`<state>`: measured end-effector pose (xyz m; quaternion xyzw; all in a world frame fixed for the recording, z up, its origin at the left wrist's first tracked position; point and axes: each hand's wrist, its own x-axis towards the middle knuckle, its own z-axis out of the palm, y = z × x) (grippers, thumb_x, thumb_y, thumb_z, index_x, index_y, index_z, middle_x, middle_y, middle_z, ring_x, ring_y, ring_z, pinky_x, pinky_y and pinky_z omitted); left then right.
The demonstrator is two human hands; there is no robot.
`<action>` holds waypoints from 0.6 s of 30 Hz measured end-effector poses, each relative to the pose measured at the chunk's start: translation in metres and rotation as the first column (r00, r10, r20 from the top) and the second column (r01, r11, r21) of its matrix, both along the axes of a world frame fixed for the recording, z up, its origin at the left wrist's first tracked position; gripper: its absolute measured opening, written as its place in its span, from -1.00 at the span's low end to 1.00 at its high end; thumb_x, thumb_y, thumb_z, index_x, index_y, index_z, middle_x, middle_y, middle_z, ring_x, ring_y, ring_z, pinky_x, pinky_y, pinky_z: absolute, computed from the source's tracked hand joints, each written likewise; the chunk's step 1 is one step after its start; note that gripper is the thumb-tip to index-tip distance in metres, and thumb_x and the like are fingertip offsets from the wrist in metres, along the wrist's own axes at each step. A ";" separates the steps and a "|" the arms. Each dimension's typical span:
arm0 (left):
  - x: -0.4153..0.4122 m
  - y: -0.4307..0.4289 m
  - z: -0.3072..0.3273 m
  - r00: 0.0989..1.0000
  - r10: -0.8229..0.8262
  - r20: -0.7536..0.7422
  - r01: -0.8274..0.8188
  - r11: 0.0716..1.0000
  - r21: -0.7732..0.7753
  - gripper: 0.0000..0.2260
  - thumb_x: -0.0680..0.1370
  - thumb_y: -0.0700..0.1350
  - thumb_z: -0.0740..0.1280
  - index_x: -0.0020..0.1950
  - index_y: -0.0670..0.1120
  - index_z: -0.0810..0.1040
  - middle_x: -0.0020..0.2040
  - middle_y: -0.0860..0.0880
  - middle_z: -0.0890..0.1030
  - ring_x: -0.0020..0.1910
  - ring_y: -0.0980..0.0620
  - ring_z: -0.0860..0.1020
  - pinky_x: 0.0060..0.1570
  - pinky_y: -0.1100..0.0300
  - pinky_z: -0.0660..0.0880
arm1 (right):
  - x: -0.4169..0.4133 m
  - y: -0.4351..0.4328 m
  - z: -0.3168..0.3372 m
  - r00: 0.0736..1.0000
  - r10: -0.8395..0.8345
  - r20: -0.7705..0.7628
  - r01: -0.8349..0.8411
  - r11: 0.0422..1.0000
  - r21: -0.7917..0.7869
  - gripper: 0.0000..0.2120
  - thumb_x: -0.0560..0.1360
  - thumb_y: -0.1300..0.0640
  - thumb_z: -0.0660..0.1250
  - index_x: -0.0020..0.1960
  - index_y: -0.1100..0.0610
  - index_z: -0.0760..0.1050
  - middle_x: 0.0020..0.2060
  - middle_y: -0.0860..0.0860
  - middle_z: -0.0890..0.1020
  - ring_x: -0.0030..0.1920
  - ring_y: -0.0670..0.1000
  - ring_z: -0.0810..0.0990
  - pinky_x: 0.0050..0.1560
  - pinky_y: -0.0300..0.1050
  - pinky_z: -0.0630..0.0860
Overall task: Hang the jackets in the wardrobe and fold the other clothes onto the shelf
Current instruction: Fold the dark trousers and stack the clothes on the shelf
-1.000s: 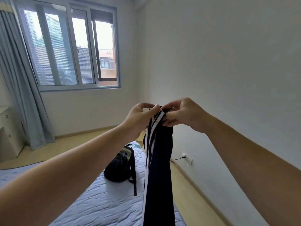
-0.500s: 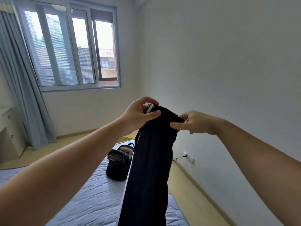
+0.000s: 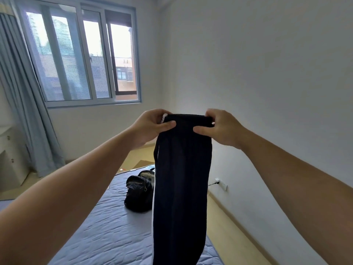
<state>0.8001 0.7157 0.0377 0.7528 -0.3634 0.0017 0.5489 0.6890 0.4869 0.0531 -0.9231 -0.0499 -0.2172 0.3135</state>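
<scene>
Curtain (image 3: 28,111) on the far left, pale blue, hanging beside one wide window (image 3: 82,54). Across to the left hand (image 3: 150,127): its fingers (image 3: 155,112) curl over the top of the waistband, thumb pressed on the front, so they are clamped on the near-left corner of the trousers (image 3: 181,178). Below it, one black backpack (image 3: 139,192) sits on the bed (image 3: 107,236), just left of the hanging cloth and partly behind it. One pair of trousers, dark navy, held up in mid-air over the bed, waistband at the top and stretched level between the hands, long axis straight up and down, legs dropping together out of the bottom of the view; a white stripe runs down the left edge. On to the right hand (image 3: 223,129): fingers (image 3: 212,113) folded over the right end of the waistband, thumb flat across the front, pinching it tight. Two hands, both gripping. Far right, one wall socket (image 3: 222,183) with a plug in it, low on the white wall
</scene>
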 end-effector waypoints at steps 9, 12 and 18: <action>0.024 0.001 -0.012 0.984 0.093 0.155 -0.129 0.961 0.243 -0.77 0.40 -0.08 0.60 -0.05 0.09 0.62 -0.20 0.05 0.67 -0.31 0.18 0.59 -0.33 0.43 0.49 | 0.014 0.006 -0.008 0.995 -0.060 -0.076 0.064 0.997 0.052 -0.67 0.50 0.01 0.48 0.11 -0.06 0.36 -0.05 0.00 0.58 -0.15 0.04 0.67 -0.32 -0.06 0.63; 0.029 -0.002 -0.013 0.965 0.102 0.240 -0.179 0.928 0.328 -0.77 0.41 0.00 0.57 -0.08 0.18 0.56 -0.11 0.09 0.65 -0.21 0.24 0.59 -0.29 0.41 0.45 | 0.013 0.008 -0.010 0.984 -0.024 -0.176 0.076 0.953 0.293 -0.48 0.47 0.08 0.54 0.33 0.02 0.37 0.07 0.09 0.59 -0.03 0.10 0.69 -0.34 -0.09 0.63; 0.026 -0.011 -0.004 0.973 -0.012 0.231 -0.119 0.830 0.546 -0.51 0.36 -0.19 0.53 0.21 0.13 0.50 0.02 0.10 0.59 -0.06 0.11 0.58 -0.08 0.14 0.60 | 0.018 0.019 -0.015 0.989 0.016 -0.146 0.045 0.911 0.410 -0.71 0.38 0.13 0.61 0.05 0.15 0.64 -0.14 -0.04 0.74 -0.14 -0.02 0.74 -0.29 -0.09 0.62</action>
